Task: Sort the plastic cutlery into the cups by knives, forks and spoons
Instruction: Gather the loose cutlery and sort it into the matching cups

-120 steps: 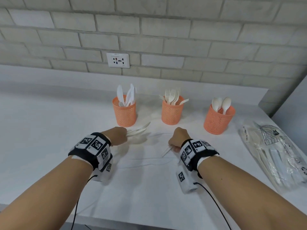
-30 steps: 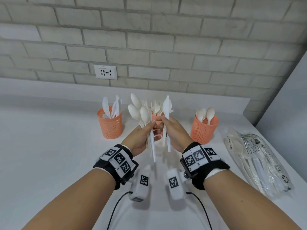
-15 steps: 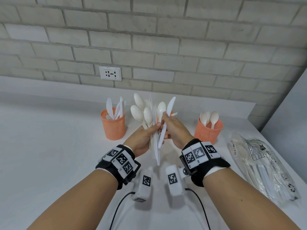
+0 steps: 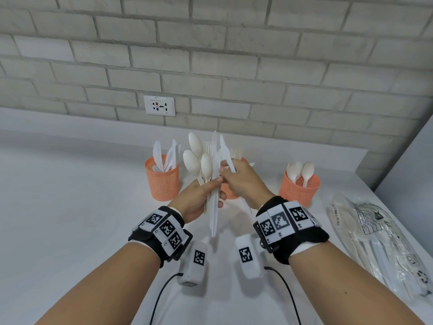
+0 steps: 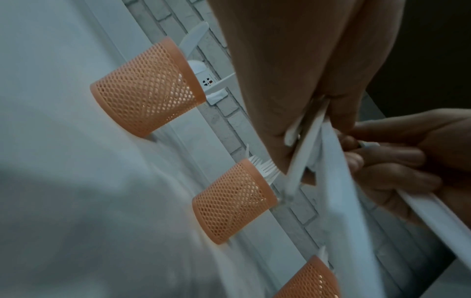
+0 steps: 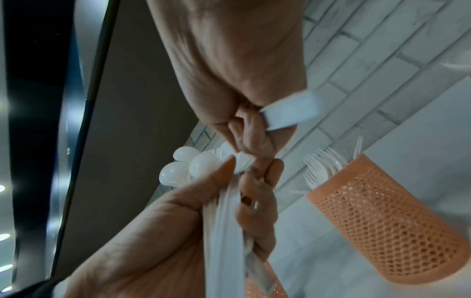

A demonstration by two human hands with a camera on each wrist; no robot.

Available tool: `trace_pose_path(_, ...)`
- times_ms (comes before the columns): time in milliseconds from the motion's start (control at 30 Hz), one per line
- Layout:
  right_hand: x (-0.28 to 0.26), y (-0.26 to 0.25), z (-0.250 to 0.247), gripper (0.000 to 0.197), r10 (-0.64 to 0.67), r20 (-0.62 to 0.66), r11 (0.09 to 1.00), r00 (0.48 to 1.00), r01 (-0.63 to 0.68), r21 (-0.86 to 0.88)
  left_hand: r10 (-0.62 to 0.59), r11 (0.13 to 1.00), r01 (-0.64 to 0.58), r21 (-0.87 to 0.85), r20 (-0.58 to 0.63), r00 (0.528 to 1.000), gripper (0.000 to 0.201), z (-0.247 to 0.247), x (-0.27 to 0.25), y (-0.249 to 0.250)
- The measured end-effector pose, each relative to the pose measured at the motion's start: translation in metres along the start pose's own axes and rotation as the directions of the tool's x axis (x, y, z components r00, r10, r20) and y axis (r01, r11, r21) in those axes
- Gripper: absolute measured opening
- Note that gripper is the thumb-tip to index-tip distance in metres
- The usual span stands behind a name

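My left hand [image 4: 216, 184] grips a bundle of white plastic cutlery [image 4: 213, 207] upright over the table, with three spoon bowls [image 4: 196, 158] fanned at its top and long handles hanging below. My right hand [image 4: 228, 167] holds a white knife [image 4: 225, 151] and touches the bundle's top; the knife's handle [image 6: 290, 113] sticks out of that fist. Three orange mesh cups stand behind. The left cup [image 4: 162, 177] holds knives. The middle cup [image 6: 382, 217], with forks, is mostly hidden behind my hands in the head view. The right cup [image 4: 300, 186] holds spoons.
A clear plastic bag [image 4: 384, 242] with more cutlery lies on the white table [image 4: 70, 219] at the right. A brick wall with a socket [image 4: 159, 105] runs behind the cups. A grey panel stands at the far right.
Both hands rose from the table with cutlery. In the last second my right hand closed in on the bundle, and its knife tipped from upright, to the right, then left against the bundle.
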State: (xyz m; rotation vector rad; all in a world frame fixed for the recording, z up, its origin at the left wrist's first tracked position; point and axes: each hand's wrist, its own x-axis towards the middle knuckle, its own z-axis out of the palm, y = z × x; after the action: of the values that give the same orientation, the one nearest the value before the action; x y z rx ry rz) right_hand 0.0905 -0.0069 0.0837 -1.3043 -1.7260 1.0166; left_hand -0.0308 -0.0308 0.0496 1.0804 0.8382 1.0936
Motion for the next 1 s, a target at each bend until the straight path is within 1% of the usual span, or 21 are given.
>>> trace_pose_path(67, -0.001, -0.002, -0.001, 0.016, 0.05, 0.12, 0.996, 0.991, -0.058, 0.063, -0.009, 1.0, 0.009, 0.003, 0.026, 1.0, 0.017, -0.003, -0.001, 0.002)
trace_pose_path(133, 0.002, -0.004, -0.002, 0.021, 0.088, 0.189, 0.979, 0.978, -0.12, 0.167, -0.016, 1.0, 0.015, 0.019, 0.05, 0.999, 0.015, -0.006, -0.002, 0.005)
trace_pose_path(200, 0.007, -0.004, -0.002, 0.02, 0.096, 0.219, 0.946, 0.971, -0.158, 0.283, -0.024, 0.999, 0.021, 0.045, 0.074, 0.997, 0.016, -0.01, -0.004, 0.009)
trace_pose_path(267, 0.01, -0.004, 0.0, 0.018, 0.106, 0.205, 0.913, 0.973, -0.177, 0.368, -0.037, 0.995, 0.03, 0.09, 0.07, 0.997, 0.021, -0.016, -0.005, 0.012)
trace_pose_path(333, 0.015, -0.004, 0.004, 0.016, 0.139, 0.152, 0.888, 0.979, -0.191, 0.418, -0.038, 0.992, 0.036, 0.12, 0.011, 0.999, 0.031, -0.021, -0.004, 0.014)
trace_pose_path(367, 0.018, -0.003, 0.005, 0.015, 0.155, 0.127, 0.875, 0.98, -0.196, 0.443, -0.022, 0.994, 0.024, 0.105, -0.026, 0.999, 0.035, -0.025, -0.003, 0.014)
trace_pose_path(433, 0.023, -0.003, 0.008, 0.014, 0.165, 0.087, 0.844, 0.983, -0.186, 0.503, 0.041, 0.997, -0.034, 0.07, -0.107, 0.993, 0.034, -0.031, -0.003, 0.014)
trace_pose_path(500, 0.028, -0.007, 0.007, 0.017, 0.127, 0.039, 0.832, 0.991, -0.128, 0.539, 0.125, 0.987, -0.097, 0.132, -0.231, 0.965, 0.029, -0.041, -0.003, 0.016)
trace_pose_path(567, 0.032, -0.014, 0.004, 0.02, 0.056, -0.032, 0.827, 0.998, -0.028, 0.562, 0.223, 0.965, -0.158, 0.21, -0.335, 0.915, 0.021, -0.053, -0.007, 0.021)
trace_pose_path(633, 0.039, -0.023, 0.003, 0.022, -0.006, -0.129, 0.843, 0.992, 0.075, 0.533, 0.292, 0.949, -0.214, 0.231, -0.392, 0.872, 0.021, -0.069, -0.015, 0.029)
trace_pose_path(667, 0.043, -0.028, 0.004, 0.022, -0.034, -0.18, 0.862, 0.983, 0.12, 0.493, 0.316, 0.943, -0.24, 0.229, -0.399, 0.861, 0.021, -0.076, -0.02, 0.034)
trace_pose_path(733, 0.052, -0.035, 0.013, 0.025, -0.1, -0.271, 0.884, 0.957, 0.211, 0.417, 0.35, 0.934, -0.287, 0.214, -0.375, 0.858, 0.02, -0.09, -0.031, 0.042)
trace_pose_path(800, 0.061, -0.042, 0.029, 0.028, -0.159, -0.321, 0.884, 0.934, 0.28, 0.376, 0.368, 0.928, -0.316, 0.197, -0.36, 0.857, 0.023, -0.101, -0.038, 0.048)
trace_pose_path(867, 0.069, -0.046, 0.048, 0.025, -0.214, -0.334, 0.895, 0.918, 0.321, 0.309, 0.368, 0.929, -0.32, 0.186, -0.368, 0.854, 0.029, -0.108, -0.042, 0.051)
trace_pose_path(900, 0.074, -0.046, 0.06, 0.019, -0.242, -0.325, 0.904, 0.914, 0.334, 0.267, 0.359, 0.933, -0.314, 0.178, -0.372, 0.856, 0.031, -0.111, -0.044, 0.052)
trace_pose_path(933, 0.076, -0.044, 0.067, 0.012, -0.263, -0.311, 0.913, 0.913, 0.34, 0.227, 0.344, 0.939, -0.303, 0.165, -0.366, 0.865, 0.032, -0.11, -0.044, 0.051)
trace_pose_path(967, 0.08, -0.042, 0.077, 0.009, -0.281, -0.282, 0.921, 0.917, 0.34, 0.191, 0.33, 0.944, -0.293, 0.153, -0.365, 0.871, 0.031, -0.112, -0.045, 0.051)
trace_pose_path(1000, 0.084, -0.039, 0.086, 0.012, -0.295, -0.252, 0.93, 0.922, 0.337, 0.144, 0.315, 0.949, -0.283, 0.142, -0.36, 0.878, 0.029, -0.114, -0.046, 0.052)
